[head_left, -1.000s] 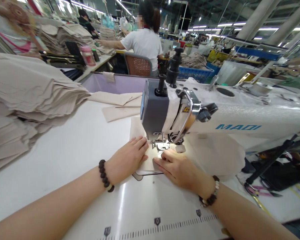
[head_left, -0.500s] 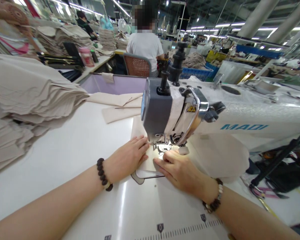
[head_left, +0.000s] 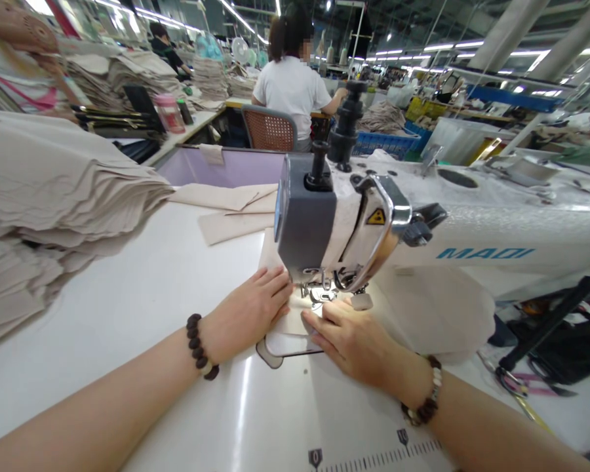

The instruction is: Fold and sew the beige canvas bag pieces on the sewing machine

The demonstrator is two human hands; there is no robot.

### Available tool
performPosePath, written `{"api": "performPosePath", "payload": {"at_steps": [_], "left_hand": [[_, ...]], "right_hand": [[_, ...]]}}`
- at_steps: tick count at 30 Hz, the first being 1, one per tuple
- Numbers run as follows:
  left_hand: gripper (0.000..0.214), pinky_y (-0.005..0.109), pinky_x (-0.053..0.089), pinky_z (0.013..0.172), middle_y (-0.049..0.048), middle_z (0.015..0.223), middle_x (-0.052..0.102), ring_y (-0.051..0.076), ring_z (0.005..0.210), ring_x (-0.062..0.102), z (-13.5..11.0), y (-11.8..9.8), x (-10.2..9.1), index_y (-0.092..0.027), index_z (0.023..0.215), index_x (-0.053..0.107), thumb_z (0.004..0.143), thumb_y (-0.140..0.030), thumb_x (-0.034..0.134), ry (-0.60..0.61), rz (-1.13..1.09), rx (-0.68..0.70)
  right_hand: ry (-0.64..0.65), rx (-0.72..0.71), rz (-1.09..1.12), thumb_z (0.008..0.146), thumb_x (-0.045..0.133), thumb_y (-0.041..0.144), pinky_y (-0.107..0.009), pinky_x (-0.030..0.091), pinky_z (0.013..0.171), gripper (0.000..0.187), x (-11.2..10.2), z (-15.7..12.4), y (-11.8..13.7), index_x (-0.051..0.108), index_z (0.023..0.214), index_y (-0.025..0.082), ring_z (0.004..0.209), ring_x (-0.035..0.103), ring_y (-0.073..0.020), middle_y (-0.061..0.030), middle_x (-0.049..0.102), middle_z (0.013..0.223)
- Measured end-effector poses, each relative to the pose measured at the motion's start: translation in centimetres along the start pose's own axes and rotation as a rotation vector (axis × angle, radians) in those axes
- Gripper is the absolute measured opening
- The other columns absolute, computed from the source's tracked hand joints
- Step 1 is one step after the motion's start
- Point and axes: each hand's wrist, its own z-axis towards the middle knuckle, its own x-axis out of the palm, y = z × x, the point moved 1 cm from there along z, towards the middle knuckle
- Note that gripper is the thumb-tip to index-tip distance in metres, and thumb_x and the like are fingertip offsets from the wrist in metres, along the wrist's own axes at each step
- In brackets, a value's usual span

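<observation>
A beige fabric piece (head_left: 295, 322) lies under the presser foot (head_left: 320, 295) of a white and grey sewing machine (head_left: 307, 216). My left hand (head_left: 255, 308) rests flat on the left part of the fabric, fingertips close beside the machine head. My right hand (head_left: 356, 337) presses on the fabric just in front of the foot, its index finger stretched out and other fingers partly bent. Neither hand visibly pinches the cloth. More beige fabric (head_left: 432, 308) spreads under the machine arm to the right. The needle tip is too small to make out.
Stacked beige fabric pieces (head_left: 69, 190) lie at the left, with folded strips (head_left: 226, 196) behind the machine. Scissors with pink handles (head_left: 531, 383) lie at the right. A ruler scale (head_left: 364, 462) marks the near table. A co-worker in a white shirt (head_left: 292, 92) sits ahead.
The view has shifted slightly. Both hands stay on the fabric at nearly the same spots by the presser foot. The co-worker ahead has turned and raised an arm to the right.
</observation>
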Motion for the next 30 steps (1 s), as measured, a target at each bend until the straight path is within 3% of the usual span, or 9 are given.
{"api": "performPosePath", "payload": {"at_steps": [4,6,16,24,30], "left_hand": [[0.013,0.033,0.044,0.084,0.0053,0.092,0.057,0.019,0.089,0.052,-0.6,-1.5,-0.6,-0.015,0.088,0.057,0.089,-0.014,0.044,0.087,-0.08,0.168],[0.013,0.029,0.045,0.078,0.0039,0.084,0.056,0.017,0.083,0.052,-0.8,-2.1,-0.8,-0.014,0.085,0.057,0.088,-0.012,0.045,0.105,-0.108,0.186],[0.015,0.027,0.046,0.081,0.0041,0.09,0.057,0.016,0.09,0.053,-0.4,-1.6,-0.3,-0.014,0.089,0.056,0.087,-0.009,0.043,0.026,-0.142,0.121],[0.024,0.031,0.04,0.095,0.0066,0.1,0.057,0.016,0.101,0.051,0.5,-1.2,-0.3,-0.012,0.096,0.057,0.09,-0.007,0.035,0.06,-0.106,0.083],[0.02,0.032,0.043,0.09,0.0086,0.102,0.057,0.019,0.1,0.052,1.0,-1.1,-0.3,-0.01,0.101,0.056,0.09,-0.012,0.04,0.039,-0.116,-0.016]], "right_hand": [[-0.047,-0.136,0.043,0.094,0.036,0.027,-0.03,0.033,0.062,0.027,0.1,-0.5,0.0,0.06,0.099,0.014,0.063,0.047,-0.0156,-0.0012,0.054,0.069],[-0.063,-0.151,0.053,0.094,0.034,0.027,-0.029,0.031,0.059,0.03,0.1,-0.6,0.0,0.061,0.097,0.014,0.061,0.046,-0.0152,-0.0012,0.054,0.067],[0.012,-0.009,0.025,0.091,0.042,0.025,-0.028,0.032,0.061,0.022,0.0,0.0,0.0,0.059,0.099,0.015,0.064,0.051,-0.015,-0.0019,0.059,0.072],[-0.019,0.08,-0.003,0.089,0.045,0.022,-0.027,0.03,0.056,0.018,0.0,0.6,0.0,0.058,0.099,0.015,0.064,0.048,-0.0151,-0.0024,0.057,0.071],[-0.024,0.1,-0.008,0.09,0.045,0.023,-0.026,0.028,0.055,0.016,0.0,0.6,0.1,0.058,0.094,0.016,0.063,0.047,-0.0146,-0.0019,0.056,0.068]]}}
